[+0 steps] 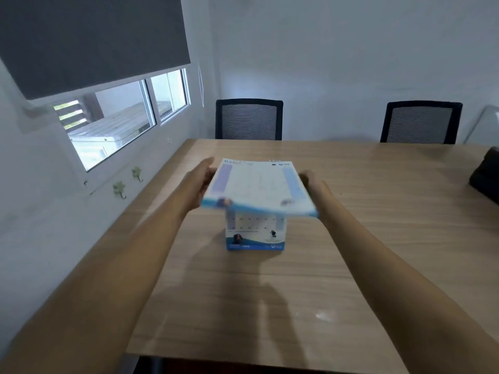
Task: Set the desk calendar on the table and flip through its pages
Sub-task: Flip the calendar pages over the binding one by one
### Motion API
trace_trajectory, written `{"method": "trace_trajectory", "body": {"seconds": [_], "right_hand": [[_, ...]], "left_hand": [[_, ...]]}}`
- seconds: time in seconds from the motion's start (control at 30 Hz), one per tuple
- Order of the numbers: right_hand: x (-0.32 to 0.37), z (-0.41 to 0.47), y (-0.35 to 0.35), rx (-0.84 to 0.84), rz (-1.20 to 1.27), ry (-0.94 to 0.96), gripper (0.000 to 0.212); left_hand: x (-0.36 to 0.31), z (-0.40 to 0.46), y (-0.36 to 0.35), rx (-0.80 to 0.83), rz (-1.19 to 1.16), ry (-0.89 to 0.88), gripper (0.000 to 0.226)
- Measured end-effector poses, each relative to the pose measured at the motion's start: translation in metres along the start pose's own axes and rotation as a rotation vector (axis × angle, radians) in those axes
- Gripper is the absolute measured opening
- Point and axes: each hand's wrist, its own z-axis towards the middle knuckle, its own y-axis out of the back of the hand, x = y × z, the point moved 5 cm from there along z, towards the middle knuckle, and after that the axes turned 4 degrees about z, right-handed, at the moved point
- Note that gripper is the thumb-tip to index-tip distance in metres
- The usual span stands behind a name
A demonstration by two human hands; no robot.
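A white and blue spiral-bound desk calendar (255,233) stands on the wooden table (351,252) in the middle of the view. One page (258,184) is lifted up nearly flat above it and looks blurred. My left hand (201,179) grips the page's left edge. My right hand (310,182) grips its right edge. Most of each hand's fingers are hidden under the page. The lower page underneath shows date rows and a blue wave band.
Two black mesh office chairs (248,120) (421,122) stand at the far side of the table. A dark object (486,176) lies at the right edge. A wall with a window (121,117) and hooks (120,188) runs along the left.
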Motion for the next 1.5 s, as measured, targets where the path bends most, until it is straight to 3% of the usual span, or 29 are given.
{"method": "trace_trajectory", "body": {"seconds": [0.1, 0.17, 0.27, 0.37, 0.47, 0.57, 0.97, 1.17, 1.3, 1.37, 1.43, 1.5], "right_hand": [[0.014, 0.004, -0.012, 0.127, 0.131, -0.001, 0.037], [0.022, 0.008, -0.022, 0.123, -0.029, 0.079, 0.040], [0.032, 0.011, -0.031, 0.086, -0.487, 0.305, 0.042], [0.033, 0.023, -0.032, 0.064, -0.987, 0.518, 0.051], [0.023, 0.035, -0.029, 0.057, -1.347, 0.489, 0.060], [0.020, 0.038, -0.030, 0.056, -1.428, 0.490, 0.067], [0.019, 0.043, -0.027, 0.010, -1.446, 0.440, 0.071], [0.018, 0.042, -0.031, 0.028, -1.391, 0.417, 0.067], [0.010, 0.032, -0.025, -0.016, -0.902, 0.339, 0.036], [-0.003, 0.027, -0.021, -0.045, -0.629, 0.179, 0.049], [-0.021, 0.024, -0.018, -0.048, -0.511, -0.003, 0.054], [-0.033, 0.024, -0.017, -0.041, -0.515, -0.064, 0.031]], "left_hand": [[-0.024, 0.002, -0.007, 0.056, -0.120, -0.031, 0.035], [-0.038, 0.001, -0.016, 0.060, -0.074, -0.075, 0.026], [-0.050, 0.005, -0.027, -0.053, 0.272, -0.199, 0.016], [-0.052, 0.014, -0.034, -0.133, 0.697, -0.321, 0.034], [-0.042, 0.027, -0.037, -0.078, 0.989, -0.337, 0.056], [-0.029, 0.039, -0.036, -0.048, 1.127, -0.278, 0.079], [-0.022, 0.048, -0.043, -0.074, 1.211, -0.323, 0.076], [-0.016, 0.045, -0.040, -0.051, 1.126, -0.291, 0.076], [-0.005, 0.033, -0.036, -0.145, 0.847, -0.263, 0.079], [0.009, 0.025, -0.034, -0.194, 0.664, -0.166, 0.070], [0.027, 0.020, -0.033, -0.202, 0.492, -0.064, 0.047], [0.042, 0.014, -0.036, -0.169, 0.407, -0.006, 0.055]]}}
